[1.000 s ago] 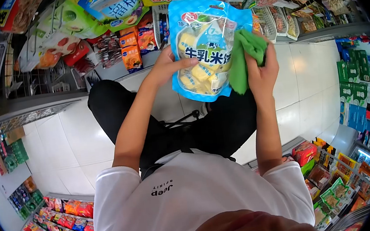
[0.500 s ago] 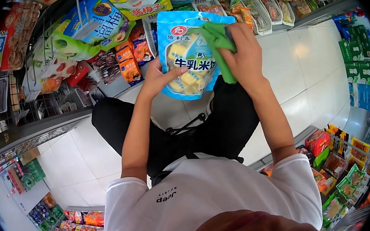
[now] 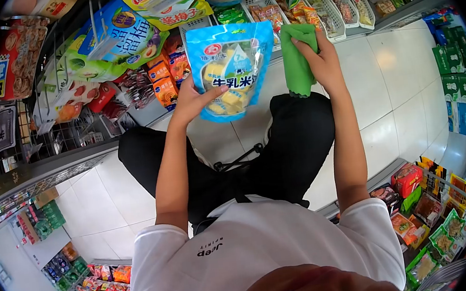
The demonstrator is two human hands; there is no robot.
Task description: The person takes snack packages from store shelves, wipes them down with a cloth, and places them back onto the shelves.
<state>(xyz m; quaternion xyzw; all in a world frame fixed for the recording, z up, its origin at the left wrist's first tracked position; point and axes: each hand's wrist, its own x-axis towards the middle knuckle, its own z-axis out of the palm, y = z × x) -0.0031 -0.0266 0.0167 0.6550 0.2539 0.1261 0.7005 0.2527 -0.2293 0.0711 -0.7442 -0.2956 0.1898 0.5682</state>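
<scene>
A blue snack bag [image 3: 231, 72] with a clear window showing yellow wrapped pieces is upright above my knees, its printed front toward me. My left hand [image 3: 194, 99] grips its left edge, thumb across the front. To the right of the bag, a green cloth [image 3: 297, 62] hangs from my right hand [image 3: 320, 57], whose fingers are closed on its upper part. The cloth and the bag are apart.
Ahead, a shelf holds hanging bags [image 3: 119, 35], orange packets [image 3: 163, 84] and white baskets [image 3: 329, 19] of small snacks. Green cartons [image 3: 455, 74] stand at the far right. Behind me are more stocked shelves [image 3: 415, 206]. Pale tiles [image 3: 379, 73] cover the floor.
My right hand moved the green cloth over the bag's front, then away to the right, off the bag. The bag in my left hand shifted slightly left.
</scene>
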